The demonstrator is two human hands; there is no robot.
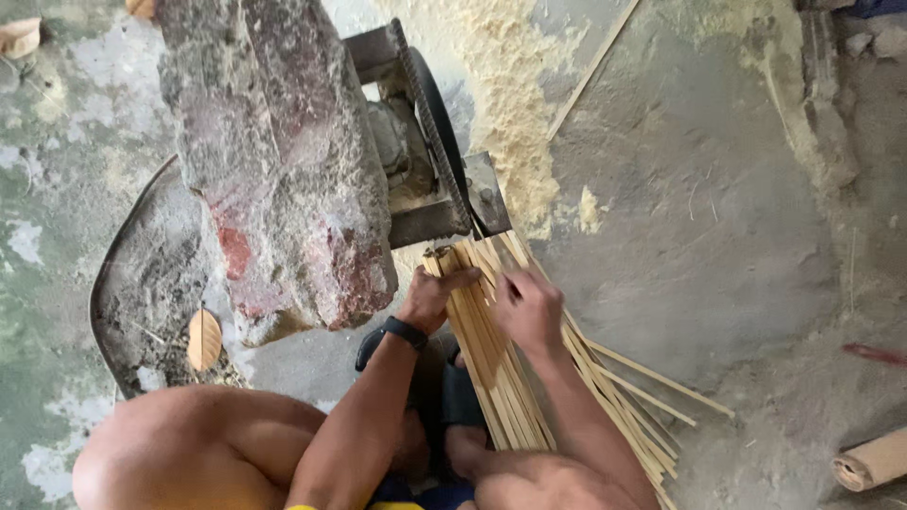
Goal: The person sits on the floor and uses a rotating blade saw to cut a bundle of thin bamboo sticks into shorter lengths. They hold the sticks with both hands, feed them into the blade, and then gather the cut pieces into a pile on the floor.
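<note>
A bundle of thin pale bamboo strips [491, 368] runs from my lap up to a dusty grey and red machine [283, 170]. My left hand [430, 295], with a black band on its wrist, grips the strips near their top end, right by the machine's toothed black wheel [435, 123]. On the right side of the same bundle rests my right hand [529, 307], its fingers closed over the strips. More strips fan out to the right behind my right forearm.
Pale sawdust [510, 104] is heaped behind the machine. A curved metal pan [142, 283] with a dry leaf lies at left. One long strip [590, 71] lies on the concrete floor. A cardboard roll [869, 461] sits at lower right. My bare knees fill the bottom.
</note>
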